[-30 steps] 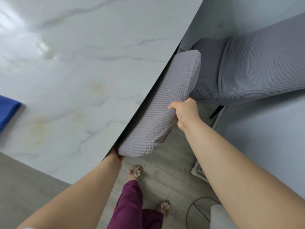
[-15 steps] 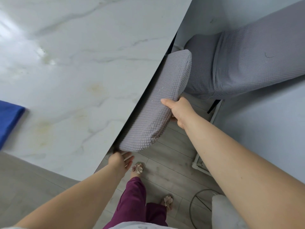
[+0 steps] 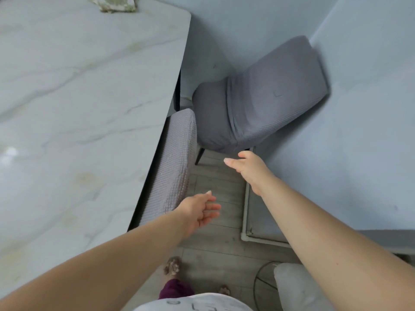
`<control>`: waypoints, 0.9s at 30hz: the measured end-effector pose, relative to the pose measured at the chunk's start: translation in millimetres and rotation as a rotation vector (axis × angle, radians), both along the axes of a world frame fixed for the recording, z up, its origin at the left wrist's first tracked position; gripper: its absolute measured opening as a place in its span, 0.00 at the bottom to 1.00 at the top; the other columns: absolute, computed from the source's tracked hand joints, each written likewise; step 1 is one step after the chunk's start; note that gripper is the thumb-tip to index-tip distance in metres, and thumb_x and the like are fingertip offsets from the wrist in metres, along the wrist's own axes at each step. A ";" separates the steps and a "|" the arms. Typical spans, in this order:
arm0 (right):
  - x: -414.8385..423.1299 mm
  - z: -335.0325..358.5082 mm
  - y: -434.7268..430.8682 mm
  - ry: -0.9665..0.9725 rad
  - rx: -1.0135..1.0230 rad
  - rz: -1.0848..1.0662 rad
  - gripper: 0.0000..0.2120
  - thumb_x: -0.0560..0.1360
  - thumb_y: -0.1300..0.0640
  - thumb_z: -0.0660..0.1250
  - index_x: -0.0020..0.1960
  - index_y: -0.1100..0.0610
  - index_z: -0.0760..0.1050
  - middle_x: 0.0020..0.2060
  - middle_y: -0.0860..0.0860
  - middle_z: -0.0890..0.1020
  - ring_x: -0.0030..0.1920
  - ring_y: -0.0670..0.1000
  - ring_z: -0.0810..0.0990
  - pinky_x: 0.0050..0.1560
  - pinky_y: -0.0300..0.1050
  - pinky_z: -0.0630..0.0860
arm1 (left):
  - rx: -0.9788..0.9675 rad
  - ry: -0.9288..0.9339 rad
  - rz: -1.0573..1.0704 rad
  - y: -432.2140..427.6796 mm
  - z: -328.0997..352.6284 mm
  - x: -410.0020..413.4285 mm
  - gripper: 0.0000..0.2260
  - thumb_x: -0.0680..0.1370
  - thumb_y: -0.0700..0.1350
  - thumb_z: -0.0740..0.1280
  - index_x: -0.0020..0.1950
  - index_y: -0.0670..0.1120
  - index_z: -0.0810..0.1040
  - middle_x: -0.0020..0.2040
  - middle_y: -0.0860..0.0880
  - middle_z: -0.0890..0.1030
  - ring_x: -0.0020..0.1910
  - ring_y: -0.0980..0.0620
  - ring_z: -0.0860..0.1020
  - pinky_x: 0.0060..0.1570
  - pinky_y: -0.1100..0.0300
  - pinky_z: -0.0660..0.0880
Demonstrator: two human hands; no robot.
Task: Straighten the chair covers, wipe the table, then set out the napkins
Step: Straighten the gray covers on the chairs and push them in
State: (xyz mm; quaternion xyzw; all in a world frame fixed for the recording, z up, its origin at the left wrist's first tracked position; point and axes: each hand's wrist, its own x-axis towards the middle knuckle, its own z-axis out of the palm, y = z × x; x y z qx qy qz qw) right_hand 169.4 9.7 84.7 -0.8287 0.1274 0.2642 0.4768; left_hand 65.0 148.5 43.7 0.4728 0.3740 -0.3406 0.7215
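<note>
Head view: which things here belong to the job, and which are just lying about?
Job: near chair cover; far chair cover; marble table; patterned cloth at its far edge, possibly a napkin.
Lying about: black cable on the floor; pale padded object.

Both hands have let go of the near chair cover (image 3: 173,162). The left hand (image 3: 199,209), which gripped its lower corner a second ago, now hangs with fingers loosely spread over the floor (image 3: 215,234), just beside the cover. The right hand (image 3: 249,169) has left the cover's side edge and lies stretched out near the far chair (image 3: 258,97). The view has swung: that chair's whole back now shows, and a patterned item (image 3: 114,3) appears at the desk's (image 3: 78,97) far edge.
</note>
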 end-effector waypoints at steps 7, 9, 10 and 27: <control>36.7 33.3 -49.6 -0.070 -0.036 -0.075 0.35 0.73 0.47 0.71 0.74 0.58 0.63 0.68 0.53 0.72 0.60 0.53 0.75 0.54 0.45 0.68 | 0.029 -0.100 0.030 -2.0 34.4 62.9 0.14 0.81 0.50 0.61 0.58 0.42 0.77 0.52 0.44 0.84 0.50 0.47 0.81 0.57 0.54 0.74; 56.1 39.7 -63.0 -0.099 -0.047 -0.100 0.35 0.74 0.48 0.71 0.74 0.59 0.62 0.67 0.54 0.72 0.59 0.53 0.75 0.54 0.45 0.67 | 0.039 -0.121 0.030 -7.3 41.5 84.0 0.13 0.81 0.50 0.60 0.57 0.42 0.77 0.52 0.43 0.84 0.50 0.47 0.81 0.55 0.54 0.74; 64.0 40.5 -67.5 -0.112 -0.055 -0.103 0.35 0.74 0.48 0.71 0.74 0.59 0.62 0.66 0.54 0.72 0.58 0.52 0.75 0.53 0.45 0.68 | 0.041 -0.126 0.032 -8.1 42.8 91.5 0.13 0.81 0.50 0.60 0.57 0.42 0.77 0.52 0.43 0.84 0.50 0.47 0.81 0.55 0.55 0.74; 339.9 42.9 -131.2 -0.098 -0.117 -0.012 0.33 0.75 0.48 0.70 0.74 0.60 0.63 0.71 0.56 0.68 0.69 0.57 0.68 0.66 0.52 0.66 | -0.002 -0.066 0.267 -71.4 40.5 319.7 0.12 0.81 0.50 0.61 0.53 0.42 0.77 0.50 0.44 0.83 0.46 0.49 0.81 0.45 0.58 0.74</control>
